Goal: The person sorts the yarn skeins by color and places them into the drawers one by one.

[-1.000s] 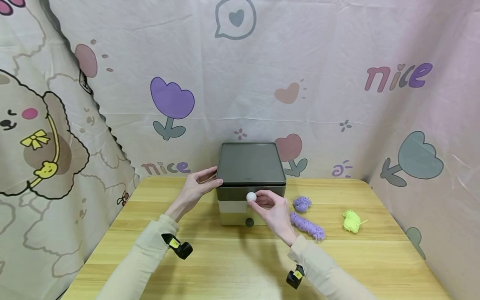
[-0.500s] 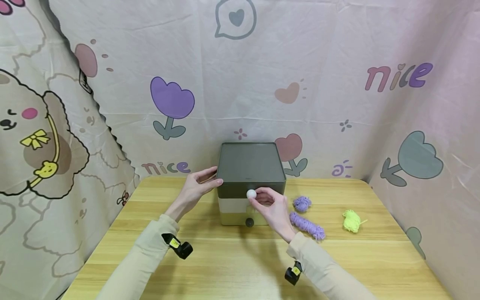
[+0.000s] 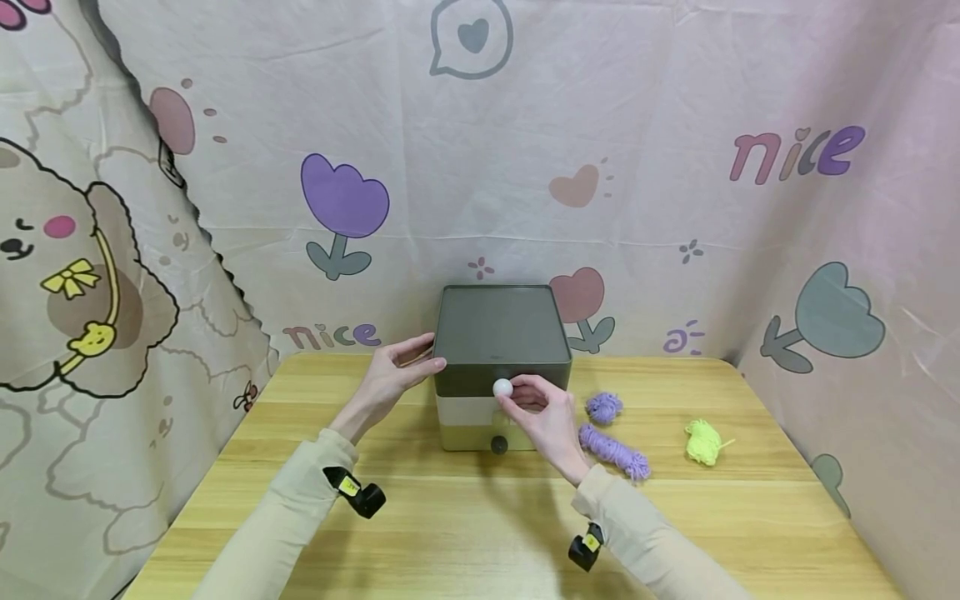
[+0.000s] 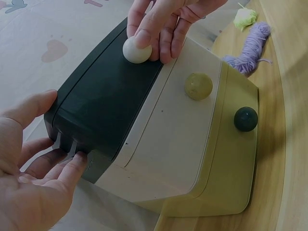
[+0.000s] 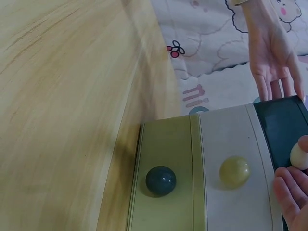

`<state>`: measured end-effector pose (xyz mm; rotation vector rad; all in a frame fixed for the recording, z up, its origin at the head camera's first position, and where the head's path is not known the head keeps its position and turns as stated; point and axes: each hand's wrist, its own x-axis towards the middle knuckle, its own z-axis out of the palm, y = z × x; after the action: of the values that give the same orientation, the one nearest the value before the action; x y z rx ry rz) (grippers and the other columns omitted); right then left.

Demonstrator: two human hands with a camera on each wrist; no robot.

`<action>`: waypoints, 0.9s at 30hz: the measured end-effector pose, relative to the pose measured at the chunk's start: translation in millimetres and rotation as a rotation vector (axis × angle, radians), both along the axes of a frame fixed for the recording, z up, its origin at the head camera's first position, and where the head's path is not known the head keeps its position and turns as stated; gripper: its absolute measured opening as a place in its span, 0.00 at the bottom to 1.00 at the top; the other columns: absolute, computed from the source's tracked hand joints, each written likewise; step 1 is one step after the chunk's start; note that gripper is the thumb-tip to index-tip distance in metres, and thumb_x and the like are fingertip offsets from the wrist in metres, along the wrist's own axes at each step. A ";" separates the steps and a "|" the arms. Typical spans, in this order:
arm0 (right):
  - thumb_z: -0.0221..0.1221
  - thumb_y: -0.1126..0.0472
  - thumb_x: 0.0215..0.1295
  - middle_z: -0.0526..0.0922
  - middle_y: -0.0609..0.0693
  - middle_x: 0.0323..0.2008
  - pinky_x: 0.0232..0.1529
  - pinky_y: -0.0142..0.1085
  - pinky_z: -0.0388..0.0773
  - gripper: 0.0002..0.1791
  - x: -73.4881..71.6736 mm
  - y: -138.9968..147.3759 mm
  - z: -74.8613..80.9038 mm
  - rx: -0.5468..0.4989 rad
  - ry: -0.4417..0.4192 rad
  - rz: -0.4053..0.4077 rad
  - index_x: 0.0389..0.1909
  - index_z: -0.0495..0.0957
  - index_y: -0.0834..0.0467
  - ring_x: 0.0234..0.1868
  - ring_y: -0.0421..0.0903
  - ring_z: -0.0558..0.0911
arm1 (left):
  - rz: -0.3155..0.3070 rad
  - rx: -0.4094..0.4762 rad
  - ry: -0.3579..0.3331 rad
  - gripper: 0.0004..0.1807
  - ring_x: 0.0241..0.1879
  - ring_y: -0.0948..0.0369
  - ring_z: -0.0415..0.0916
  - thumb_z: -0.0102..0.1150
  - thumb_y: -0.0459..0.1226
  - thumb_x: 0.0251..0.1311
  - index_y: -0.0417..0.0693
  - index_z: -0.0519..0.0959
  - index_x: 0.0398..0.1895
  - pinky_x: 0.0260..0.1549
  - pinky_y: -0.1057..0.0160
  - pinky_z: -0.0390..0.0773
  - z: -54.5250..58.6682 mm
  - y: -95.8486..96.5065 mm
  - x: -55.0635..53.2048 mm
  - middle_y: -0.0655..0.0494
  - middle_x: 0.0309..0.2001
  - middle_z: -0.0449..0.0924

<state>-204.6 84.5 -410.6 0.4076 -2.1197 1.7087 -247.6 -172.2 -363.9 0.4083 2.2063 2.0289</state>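
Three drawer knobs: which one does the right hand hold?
The white knob, on the dark top drawer, pinched by the right hand; the yellow knob and dark knob below it are untouched.

The three-tiered box [image 3: 501, 346] stands upright, its white-knobbed drawer [image 3: 469, 382] closed.

My right hand [image 4: 168, 26] pinches the white knob [image 4: 134, 53] of the dark tier [image 4: 106, 91], whose side my left hand [image 4: 36, 185] seems to touch, purple yarn [image 4: 251, 48] lying beyond.
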 end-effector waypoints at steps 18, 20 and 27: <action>0.73 0.65 0.55 0.90 0.56 0.33 0.36 0.29 0.87 0.14 8.4 6.5 -33.2 0.062 -0.051 -0.022 0.42 0.85 0.60 0.31 0.42 0.88 | 0.001 0.001 0.011 0.35 0.76 0.48 0.61 0.63 0.34 0.66 0.40 0.63 0.75 0.69 0.59 0.70 -0.3 0.0 0.4 0.43 0.76 0.61; 0.73 0.65 0.55 0.90 0.56 0.33 0.36 0.28 0.86 0.13 8.8 6.8 -39.4 0.074 -0.076 -0.025 0.42 0.85 0.60 0.31 0.40 0.87 | 0.001 -0.001 0.012 0.35 0.76 0.48 0.61 0.63 0.34 0.66 0.40 0.64 0.75 0.69 0.59 0.70 -0.4 -0.2 0.4 0.42 0.76 0.61; 0.73 0.66 0.55 0.90 0.57 0.33 0.37 0.28 0.86 0.13 9.2 3.5 -58.2 0.001 -0.123 0.025 0.42 0.85 0.60 0.32 0.41 0.87 | 0.013 -0.004 0.012 0.35 0.75 0.49 0.62 0.63 0.34 0.66 0.40 0.64 0.74 0.69 0.58 0.70 -0.8 -0.3 -0.4 0.43 0.76 0.62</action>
<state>-195.4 87.9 -468.7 0.3395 -2.2101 1.7889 -248.0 -172.5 -364.7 0.4085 2.2254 2.0336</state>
